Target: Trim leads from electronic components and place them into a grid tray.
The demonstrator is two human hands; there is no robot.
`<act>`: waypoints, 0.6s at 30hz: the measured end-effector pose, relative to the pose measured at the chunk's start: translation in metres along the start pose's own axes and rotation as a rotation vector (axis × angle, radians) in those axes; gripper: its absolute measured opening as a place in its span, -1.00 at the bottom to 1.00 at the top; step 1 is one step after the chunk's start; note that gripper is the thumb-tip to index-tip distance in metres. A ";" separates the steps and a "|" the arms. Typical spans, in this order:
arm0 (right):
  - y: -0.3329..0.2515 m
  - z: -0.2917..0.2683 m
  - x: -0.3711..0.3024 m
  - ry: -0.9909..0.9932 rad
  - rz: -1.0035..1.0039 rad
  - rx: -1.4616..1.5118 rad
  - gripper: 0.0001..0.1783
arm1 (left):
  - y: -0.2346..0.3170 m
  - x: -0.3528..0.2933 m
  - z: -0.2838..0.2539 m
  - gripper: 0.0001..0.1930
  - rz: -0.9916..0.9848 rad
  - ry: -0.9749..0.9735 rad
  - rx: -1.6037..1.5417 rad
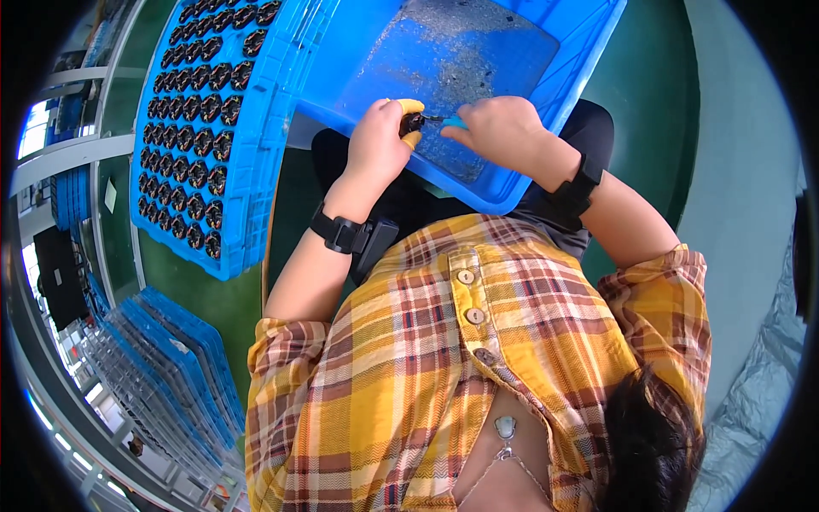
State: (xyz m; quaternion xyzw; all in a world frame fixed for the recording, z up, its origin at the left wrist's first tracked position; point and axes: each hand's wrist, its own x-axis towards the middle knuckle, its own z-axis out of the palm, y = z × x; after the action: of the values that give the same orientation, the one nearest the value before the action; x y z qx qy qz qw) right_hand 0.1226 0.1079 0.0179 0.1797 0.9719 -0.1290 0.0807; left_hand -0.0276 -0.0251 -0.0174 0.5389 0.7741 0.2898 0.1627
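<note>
My left hand [378, 141], with yellow covers on its fingertips, is closed round a small dark round part [410, 125] like those in the tray. My right hand [505, 128] grips a hand tool with a light blue handle [455, 124]. The tool's narrow dark metal end reaches the round part; whether it has jaws is too small to tell. Both hands are over the near part of a blue plastic bin [512, 192]. Small silvery clippings [461, 72] lie scattered across the bin's bottom.
To the left stands a blue tray [286, 111] with rows of several dark round parts [198, 77]. Stacked blue and clear trays [171, 375] are at the lower left, near metal shelving [77, 158]. Silvery sheeting [755, 427] lies at the right edge.
</note>
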 end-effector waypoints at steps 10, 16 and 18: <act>0.005 -0.009 -0.017 -0.009 0.146 0.388 -0.40 | 0.000 0.002 -0.004 -0.61 -0.290 0.076 -1.009; -0.003 -0.021 -0.023 -0.033 0.112 0.490 -0.40 | 0.006 0.001 -0.014 -0.53 -0.246 0.049 -0.785; -0.003 -0.021 -0.023 -0.051 0.114 0.494 -0.40 | 0.005 0.000 -0.010 -0.54 -0.174 0.110 -0.807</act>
State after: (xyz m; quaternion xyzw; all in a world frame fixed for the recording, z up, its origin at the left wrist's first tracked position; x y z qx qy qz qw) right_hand 0.1406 0.1033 0.0434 0.2450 0.8969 -0.3621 0.0661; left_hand -0.0298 -0.0270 -0.0063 0.3480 0.6486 0.5834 0.3433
